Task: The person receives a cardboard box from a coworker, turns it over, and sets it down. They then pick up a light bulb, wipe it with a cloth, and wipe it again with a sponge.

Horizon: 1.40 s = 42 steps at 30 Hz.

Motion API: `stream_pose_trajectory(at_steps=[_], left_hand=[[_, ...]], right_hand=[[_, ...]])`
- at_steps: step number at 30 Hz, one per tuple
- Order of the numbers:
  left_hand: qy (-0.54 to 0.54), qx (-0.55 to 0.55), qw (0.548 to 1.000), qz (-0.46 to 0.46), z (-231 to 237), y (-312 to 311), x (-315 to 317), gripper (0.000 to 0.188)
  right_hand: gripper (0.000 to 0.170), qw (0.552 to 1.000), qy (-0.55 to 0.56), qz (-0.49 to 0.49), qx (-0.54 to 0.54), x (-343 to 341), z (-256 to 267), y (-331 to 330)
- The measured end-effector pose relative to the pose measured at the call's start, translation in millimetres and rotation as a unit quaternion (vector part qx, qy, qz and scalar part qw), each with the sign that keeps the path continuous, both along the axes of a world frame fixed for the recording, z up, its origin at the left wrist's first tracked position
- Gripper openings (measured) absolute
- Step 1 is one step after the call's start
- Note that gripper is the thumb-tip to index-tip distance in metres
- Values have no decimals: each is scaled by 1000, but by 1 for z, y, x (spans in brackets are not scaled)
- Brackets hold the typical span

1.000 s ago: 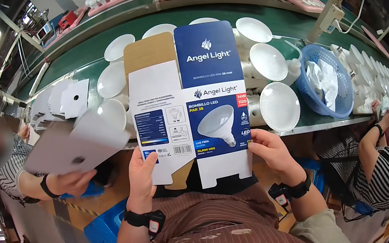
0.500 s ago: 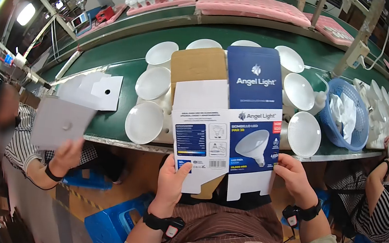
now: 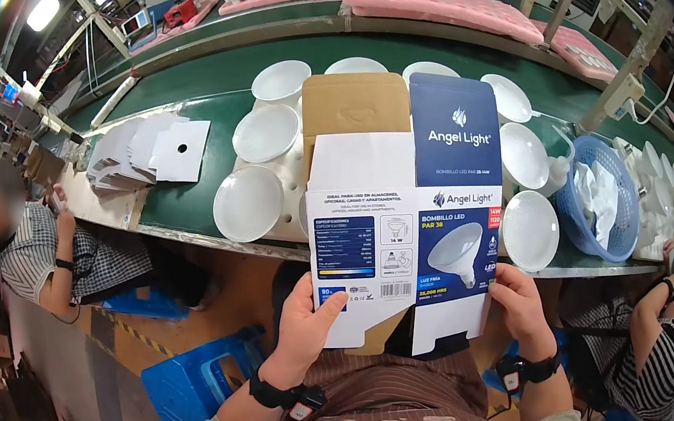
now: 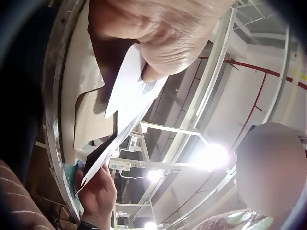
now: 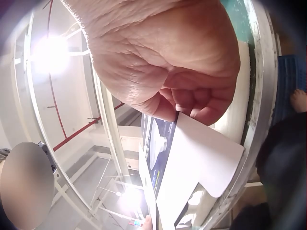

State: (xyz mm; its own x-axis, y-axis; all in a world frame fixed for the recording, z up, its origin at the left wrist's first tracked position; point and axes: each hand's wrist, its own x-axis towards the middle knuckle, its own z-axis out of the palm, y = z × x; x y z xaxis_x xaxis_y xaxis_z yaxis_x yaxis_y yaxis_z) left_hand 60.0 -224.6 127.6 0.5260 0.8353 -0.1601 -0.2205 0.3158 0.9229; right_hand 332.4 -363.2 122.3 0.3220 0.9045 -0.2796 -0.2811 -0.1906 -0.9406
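Note:
Both hands hold a printed light-bulb carton (image 3: 371,245) upright in front of the body, its top flaps raised, with a blue front panel and a white side facing me. My left hand (image 3: 307,326) grips the lower left edge, thumb on the printed face. At the right edge my right hand (image 3: 519,301) pinches the carton between thumb and fingers. In the right wrist view, the fingertips (image 5: 184,108) bend over the edge beside a white flap (image 5: 213,158). The left wrist view shows the left hand (image 4: 163,33) over the white cardboard (image 4: 132,98).
White bulb lamps (image 3: 248,203) stand on the green table (image 3: 174,219) around the carton. To the left lies a stack of white cut cards (image 3: 137,146); a blue basket (image 3: 577,229) stands right. People sit on both sides, and a blue stool (image 3: 186,387) is below left.
Both hands keep hold of the carton, which has turned slightly. The person at left no longer holds up a white sheet; their hands are now lower. The head view swung left, then steadied.

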Motion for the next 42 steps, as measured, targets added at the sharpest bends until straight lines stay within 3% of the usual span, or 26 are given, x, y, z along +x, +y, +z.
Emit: stream_pose_trajectory(at_steps=[42], left_hand=[[0,26,1000,-5,8,-14,0,26]], right_hand=[[28,1000,-11,-15,-1,7,-3,-7]])
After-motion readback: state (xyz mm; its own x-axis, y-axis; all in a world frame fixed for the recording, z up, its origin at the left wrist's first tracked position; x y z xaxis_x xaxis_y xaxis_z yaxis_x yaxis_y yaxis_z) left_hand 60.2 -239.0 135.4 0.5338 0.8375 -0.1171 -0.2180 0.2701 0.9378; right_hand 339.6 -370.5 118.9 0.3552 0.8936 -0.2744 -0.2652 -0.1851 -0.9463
